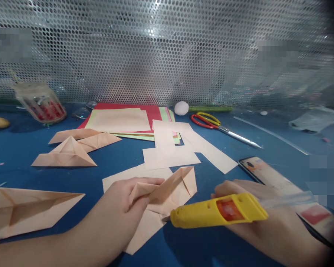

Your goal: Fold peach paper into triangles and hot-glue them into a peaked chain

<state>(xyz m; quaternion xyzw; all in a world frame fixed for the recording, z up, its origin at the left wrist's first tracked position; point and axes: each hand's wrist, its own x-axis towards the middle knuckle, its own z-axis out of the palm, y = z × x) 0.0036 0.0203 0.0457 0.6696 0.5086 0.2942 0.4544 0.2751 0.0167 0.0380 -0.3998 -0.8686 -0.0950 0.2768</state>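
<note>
My left hand (122, 207) pinches a folded peach paper piece (174, 187) near the middle of the table, thumb in front and fingers behind. In my right hand (256, 218) is a yellow hot glue gun (208, 211), its clear glue stick trailing out of the back. The gun's metal nozzle meets the paper at a crease low on the piece. Beneath the held piece lies a flat pale sheet (119, 178). To the left rest other folded peach papers (68, 154), and a larger folded one (39, 207) is nearer me.
Pale paper strips (171, 157) lie ahead of my hands, beside a stack of coloured paper (119, 120). Scissors (225, 129) and a phone (278, 178) are on the right. A glass jar (41, 104) stands back left, before a perforated metal screen (144, 55).
</note>
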